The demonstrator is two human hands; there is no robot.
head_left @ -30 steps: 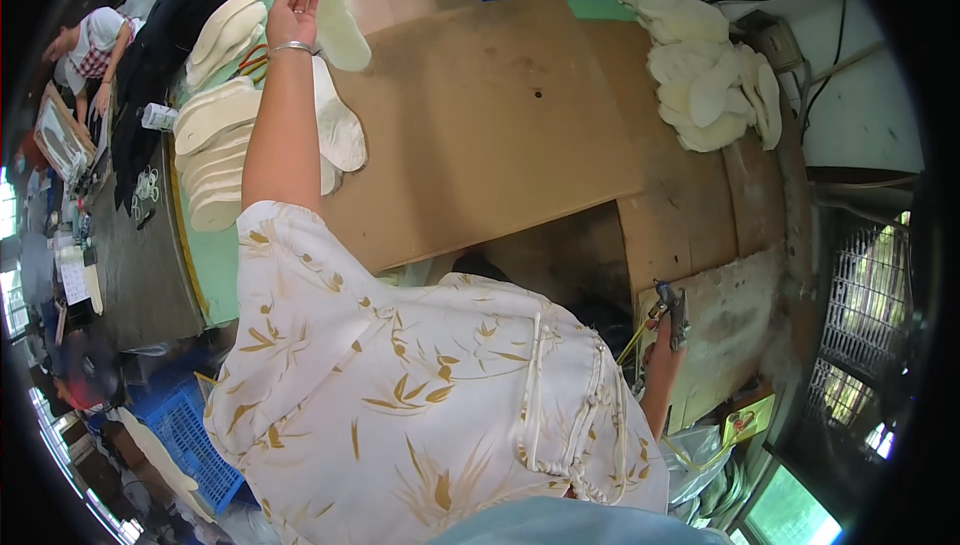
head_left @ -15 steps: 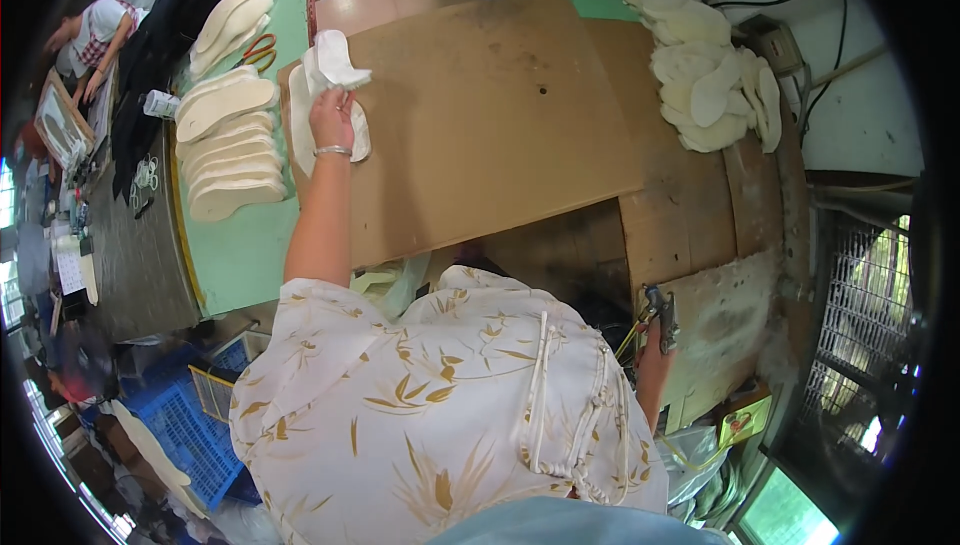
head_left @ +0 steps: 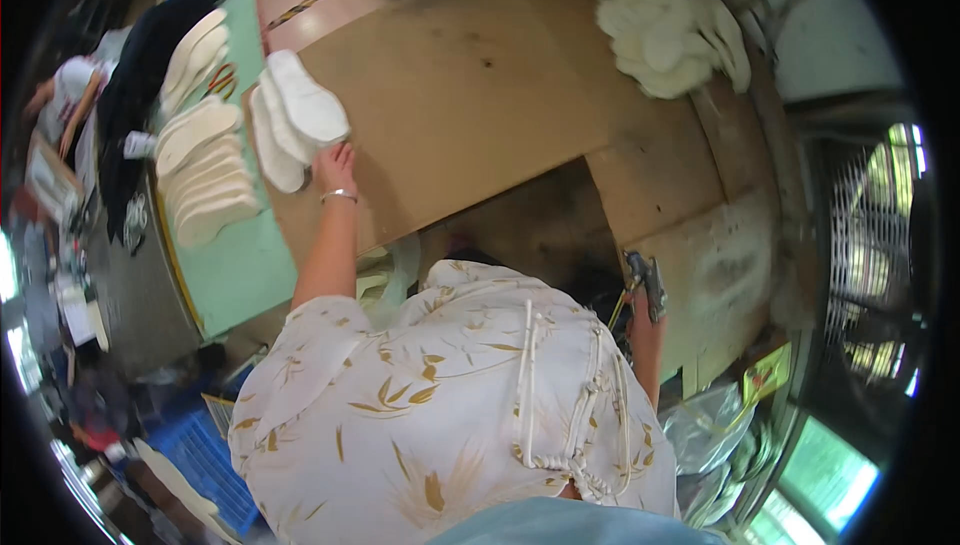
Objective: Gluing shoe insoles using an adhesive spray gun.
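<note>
My left hand point(head_left: 335, 167) is at the near end of a white fleecy insole point(head_left: 308, 100), fingers closed on its edge. That insole lies at the left end of a brown cardboard sheet point(head_left: 470, 95), partly over more white insoles point(head_left: 272, 140) beside it. Low on the right, my right hand point(head_left: 645, 317) is wrapped round a metal spray gun point(head_left: 646, 285) with a thin yellowish hose. The gun is held over the near right part of the cardboard-covered bench. Most of the right hand's fingers are hidden behind the gun.
On the green table point(head_left: 225, 290) to the left lie a fanned row of cream insoles point(head_left: 210, 190), another stack point(head_left: 195, 55) and orange-handled scissors point(head_left: 222, 82). A heap of fleecy insoles point(head_left: 660, 40) is at the far right. A person point(head_left: 75, 95) works at the far left.
The insole in my left hand, raised and curled before, now lies flatter across the others. My left hand has come nearer me, to its near end. The right hand still holds the spray gun.
</note>
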